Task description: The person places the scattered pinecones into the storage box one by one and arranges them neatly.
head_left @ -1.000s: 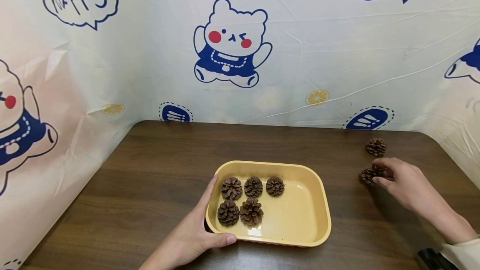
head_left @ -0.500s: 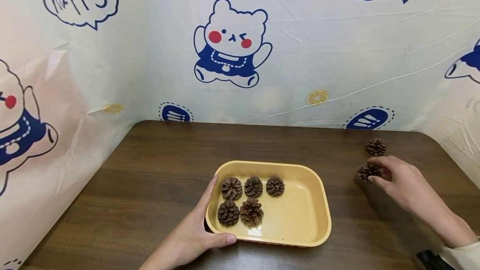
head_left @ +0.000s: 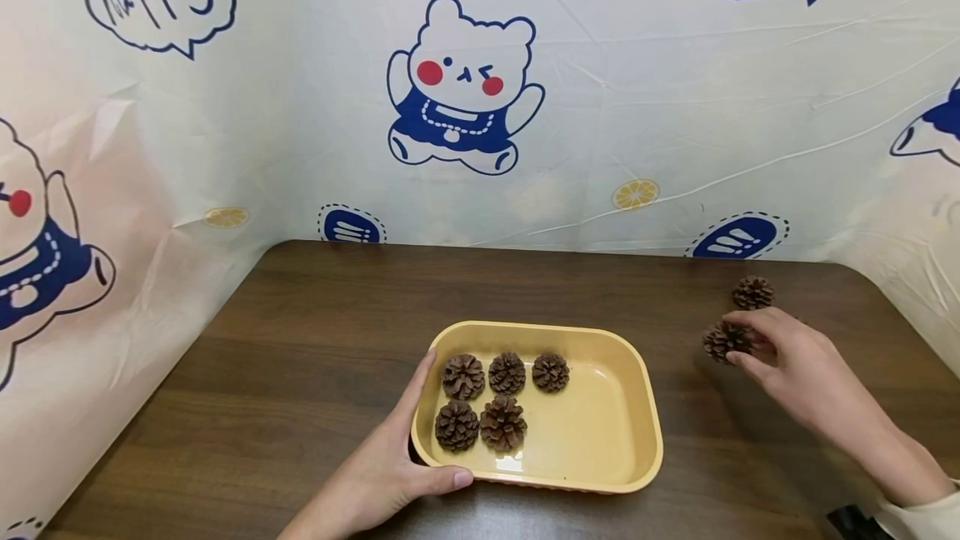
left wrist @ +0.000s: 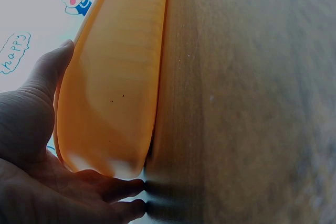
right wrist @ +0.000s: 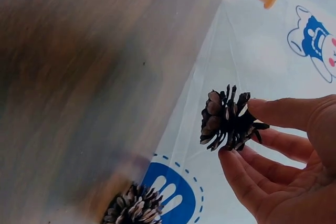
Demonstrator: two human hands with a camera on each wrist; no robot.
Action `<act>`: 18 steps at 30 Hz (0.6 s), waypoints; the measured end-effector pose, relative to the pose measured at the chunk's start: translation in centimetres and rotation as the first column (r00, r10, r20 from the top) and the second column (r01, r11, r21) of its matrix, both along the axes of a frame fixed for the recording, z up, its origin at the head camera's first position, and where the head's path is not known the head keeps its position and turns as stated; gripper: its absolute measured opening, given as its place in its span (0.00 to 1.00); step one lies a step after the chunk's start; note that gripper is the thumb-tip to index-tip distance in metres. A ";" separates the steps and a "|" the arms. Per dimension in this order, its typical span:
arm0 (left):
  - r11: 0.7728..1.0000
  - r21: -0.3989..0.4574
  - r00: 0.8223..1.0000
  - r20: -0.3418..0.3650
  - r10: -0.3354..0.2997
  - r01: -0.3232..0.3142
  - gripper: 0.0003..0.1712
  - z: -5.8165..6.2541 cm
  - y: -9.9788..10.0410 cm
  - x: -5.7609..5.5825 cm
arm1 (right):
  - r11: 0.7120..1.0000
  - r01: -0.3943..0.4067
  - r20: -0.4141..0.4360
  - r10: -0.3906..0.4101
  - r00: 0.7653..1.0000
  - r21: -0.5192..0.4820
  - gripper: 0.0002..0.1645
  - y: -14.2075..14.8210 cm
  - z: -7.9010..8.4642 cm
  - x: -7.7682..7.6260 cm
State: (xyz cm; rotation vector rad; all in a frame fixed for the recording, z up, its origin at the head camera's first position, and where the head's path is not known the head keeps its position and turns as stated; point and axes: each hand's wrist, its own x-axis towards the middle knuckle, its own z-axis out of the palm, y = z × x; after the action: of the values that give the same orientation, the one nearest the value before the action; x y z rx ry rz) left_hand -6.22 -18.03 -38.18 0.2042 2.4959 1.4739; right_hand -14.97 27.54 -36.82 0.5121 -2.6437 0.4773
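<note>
Your left hand (head_left: pixel 390 457) is gripping the yellow tray (head_left: pixel 592 344) at its near-left corner: thumb is pressing the near rim, fingers are running up the left wall. Your right hand (head_left: pixel 802 365) is pinching the held pinecone (head_left: pixel 726 342) between thumb and fingertips, to the right of the tray and well apart from its right rim. In the right wrist view that cone is showing against the backdrop (head_left: pixel 600 48), not against wood.

Room: bare wood of the table (head_left: pixel 337 307) is stretching between your held cone and the tray's right rim, also left of the tray and behind it. Inside, five pinecones (head_left: pixel 507 372) are crowding the left half, three in the far row, two in the near; tray floor is showing on the right half.

Edges: the loose pinecone (head_left: pixel 753 292) is sitting just behind your fingers, near the table's far edge, where the backdrop is rising.
</note>
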 end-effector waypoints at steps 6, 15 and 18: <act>1.000 0.004 1.000 0.003 -0.003 0.003 0.80 0.0 0.0 0.0 | 0.999 -0.025 -0.053 0.024 0.998 -0.023 0.29 -0.9 0.4 0.5; 1.000 0.002 1.000 0.007 -0.003 0.003 0.80 0.0 0.0 -0.1 | 0.997 -0.054 -0.111 0.048 0.993 -0.049 0.32 -2.0 1.0 1.2; 1.000 0.002 1.000 0.008 -0.003 0.003 0.80 0.0 0.0 -0.1 | 0.996 -0.071 -0.134 0.064 0.989 -0.052 0.34 -2.4 1.1 1.4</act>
State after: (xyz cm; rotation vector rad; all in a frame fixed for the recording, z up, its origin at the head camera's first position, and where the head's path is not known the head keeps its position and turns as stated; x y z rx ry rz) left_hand -6.34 -18.06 -38.18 0.2014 2.4865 1.4738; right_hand -13.53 25.10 -35.75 0.5960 -2.4857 0.5184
